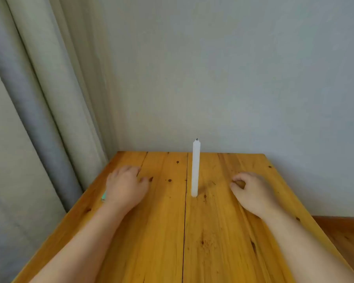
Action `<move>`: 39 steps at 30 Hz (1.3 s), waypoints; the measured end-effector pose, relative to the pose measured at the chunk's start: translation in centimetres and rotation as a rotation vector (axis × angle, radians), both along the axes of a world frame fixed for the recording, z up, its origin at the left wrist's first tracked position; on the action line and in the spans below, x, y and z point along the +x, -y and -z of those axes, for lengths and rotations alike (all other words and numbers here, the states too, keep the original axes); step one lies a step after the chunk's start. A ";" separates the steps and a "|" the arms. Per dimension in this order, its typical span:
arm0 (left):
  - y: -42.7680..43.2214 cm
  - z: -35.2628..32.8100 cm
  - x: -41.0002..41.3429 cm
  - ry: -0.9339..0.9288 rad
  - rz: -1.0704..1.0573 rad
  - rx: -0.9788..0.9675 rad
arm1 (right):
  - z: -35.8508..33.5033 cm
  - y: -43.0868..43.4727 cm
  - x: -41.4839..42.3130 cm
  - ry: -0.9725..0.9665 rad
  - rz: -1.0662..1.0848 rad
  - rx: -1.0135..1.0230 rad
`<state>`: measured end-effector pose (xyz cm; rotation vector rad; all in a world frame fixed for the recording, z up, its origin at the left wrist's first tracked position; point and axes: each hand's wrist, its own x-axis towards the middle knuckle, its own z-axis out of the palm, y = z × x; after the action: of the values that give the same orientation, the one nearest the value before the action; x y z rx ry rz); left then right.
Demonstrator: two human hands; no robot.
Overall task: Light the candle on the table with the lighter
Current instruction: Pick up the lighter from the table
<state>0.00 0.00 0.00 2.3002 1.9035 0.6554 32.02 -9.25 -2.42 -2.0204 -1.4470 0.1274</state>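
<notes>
A tall white candle (195, 170) stands upright near the middle of the wooden table (166, 231), its black wick unlit. My left hand (126, 186) rests palm down on the table to the candle's left, holding nothing. A small pale green lighter (104, 196) lies at the table's left edge, mostly hidden behind that hand's wrist side. My right hand (251, 190) rests on the table to the candle's right, its fingers loosely curled and empty.
A grey-green curtain (39, 119) hangs close along the table's left side. A plain wall (233, 78) stands right behind the table's far edge. The wooden floor (343, 231) shows past the right edge.
</notes>
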 end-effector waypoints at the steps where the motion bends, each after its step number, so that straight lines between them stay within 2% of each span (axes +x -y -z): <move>1: -0.3 -0.3 -0.6 0.024 -0.056 0.002 | 0.0 0.0 0.0 -0.004 -0.001 0.009; 4: -0.9 -0.8 -2.8 0.049 -0.210 -0.006 | -0.1 0.1 -0.1 -0.005 0.000 0.001; 10: -1.3 -0.1 -5.1 -0.059 -0.356 -0.094 | -0.2 0.1 -0.1 -0.001 -0.005 -0.010; 13: -1.4 0.2 -5.2 -0.068 -0.341 -0.087 | -0.2 0.1 -0.1 -0.002 -0.008 0.000; 17: -1.5 0.5 -4.5 0.012 -0.248 -0.084 | -0.3 0.2 -0.2 -0.009 -0.005 -0.005; 21: -1.8 1.2 -3.9 0.216 -0.142 0.006 | -0.3 0.3 -0.2 -0.013 -0.007 -0.009; 25: -1.9 1.3 -3.7 0.604 -0.086 0.058 | -0.4 0.3 -0.2 -0.019 -0.008 -0.008; 27: -1.9 1.2 -3.5 0.766 -0.098 0.040 | -0.4 0.3 -0.3 -0.016 -0.011 -0.005; 31: -1.6 0.4 -2.6 1.203 -0.055 -0.104 | -0.4 0.3 -0.3 -0.012 -0.009 -0.001; 33: -1.3 0.0 -2.1 1.295 -0.053 -0.152 | -0.4 0.3 -0.3 -0.012 -0.007 -0.001; 39: 0.3 -1.2 0.3 1.386 -0.036 -0.332 | -0.4 0.2 -0.3 -0.008 -0.001 -0.005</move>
<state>0.26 -0.35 1.22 0.9886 1.1629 1.2984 31.76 -9.49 -1.98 -2.0209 -1.4443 0.1401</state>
